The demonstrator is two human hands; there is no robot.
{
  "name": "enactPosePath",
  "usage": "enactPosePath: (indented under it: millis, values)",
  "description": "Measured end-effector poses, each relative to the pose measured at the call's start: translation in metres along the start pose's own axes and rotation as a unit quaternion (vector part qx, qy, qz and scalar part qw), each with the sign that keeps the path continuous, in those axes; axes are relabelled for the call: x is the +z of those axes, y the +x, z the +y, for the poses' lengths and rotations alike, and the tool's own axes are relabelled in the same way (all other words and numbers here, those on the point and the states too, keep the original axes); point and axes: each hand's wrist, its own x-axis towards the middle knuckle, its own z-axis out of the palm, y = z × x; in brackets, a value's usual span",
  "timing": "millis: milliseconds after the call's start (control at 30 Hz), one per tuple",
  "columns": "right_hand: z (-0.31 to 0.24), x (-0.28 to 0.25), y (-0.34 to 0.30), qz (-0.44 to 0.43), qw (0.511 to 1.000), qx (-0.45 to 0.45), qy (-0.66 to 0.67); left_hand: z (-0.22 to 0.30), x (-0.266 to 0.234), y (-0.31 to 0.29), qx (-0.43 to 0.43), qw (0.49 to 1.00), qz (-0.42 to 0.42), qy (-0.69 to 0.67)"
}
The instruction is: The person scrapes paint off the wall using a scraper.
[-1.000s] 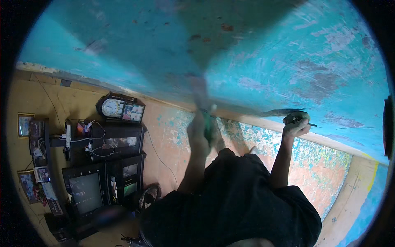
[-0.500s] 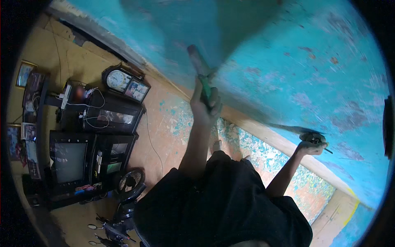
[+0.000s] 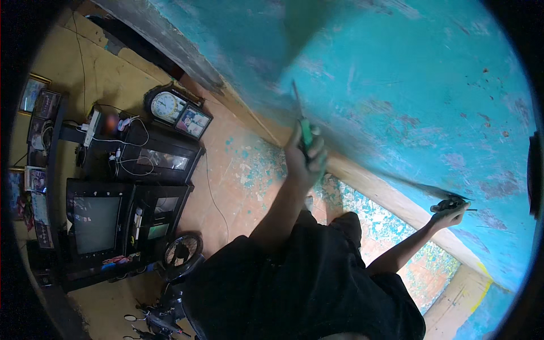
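My left hand point(image 3: 306, 157) is closed round the green handle of a scraper point(image 3: 306, 133). The scraper's thin blade is seen nearly edge-on, pointing up toward the turquoise wall point(image 3: 362, 79), and its tip is close to the surface; whether it touches, I cannot tell. Further right, my right hand point(image 3: 450, 215) is closed on a dark, rounded object point(image 3: 447, 204) held close against the lower wall. A short thin rod sticks out beside its fingers; the object's kind is not clear. Scuffs and pale patches mark the wall's paint.
Turquoise paint flakes point(image 3: 368, 207) litter the tiled floor point(image 3: 218, 170) along the wall's foot. On the left stand a dark cabinet with a television point(image 3: 97, 224), a clock point(image 3: 166, 107) and cables. A motorbike point(image 3: 164, 317) with a spoked wheel point(image 3: 182, 251) is at the lower left.
My left hand has moved right and downward with the scraper, whose blade now shows narrower. My right hand has shifted slightly right and down, still holding the dark object.
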Motion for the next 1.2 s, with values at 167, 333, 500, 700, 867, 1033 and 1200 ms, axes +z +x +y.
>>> enactPosePath:
  millis: [167, 333, 500, 700, 867, 1033, 1200]
  values:
    - [-0.019, 0.022, -0.032, -0.145, 0.987, -0.057, -0.033, 0.020, -0.018, 0.011, -0.001, 0.998, -0.022, -0.054]
    - [-0.027, 0.045, -0.049, -0.320, 0.935, -0.128, -0.084, 0.040, -0.020, 0.010, -0.013, 0.999, 0.034, -0.037]
    - [-0.027, 0.067, -0.048, -0.279, 0.947, -0.136, -0.079, 0.042, -0.020, 0.000, -0.027, 0.998, 0.037, -0.040]
    - [-0.029, 0.077, -0.052, -0.217, 0.950, -0.188, -0.127, 0.039, -0.013, 0.001, -0.019, 0.995, 0.095, 0.016]
    - [-0.018, 0.075, -0.051, -0.217, 0.955, -0.177, -0.096, 0.039, -0.013, 0.012, -0.003, 0.984, 0.176, 0.008]
    - [-0.025, 0.077, -0.052, -0.215, 0.944, -0.220, -0.120, 0.067, -0.023, 0.024, 0.046, 0.991, 0.125, 0.025]
    - [-0.022, 0.075, -0.053, -0.210, 0.951, -0.197, -0.111, 0.067, -0.021, 0.023, 0.069, 0.981, 0.179, -0.003]
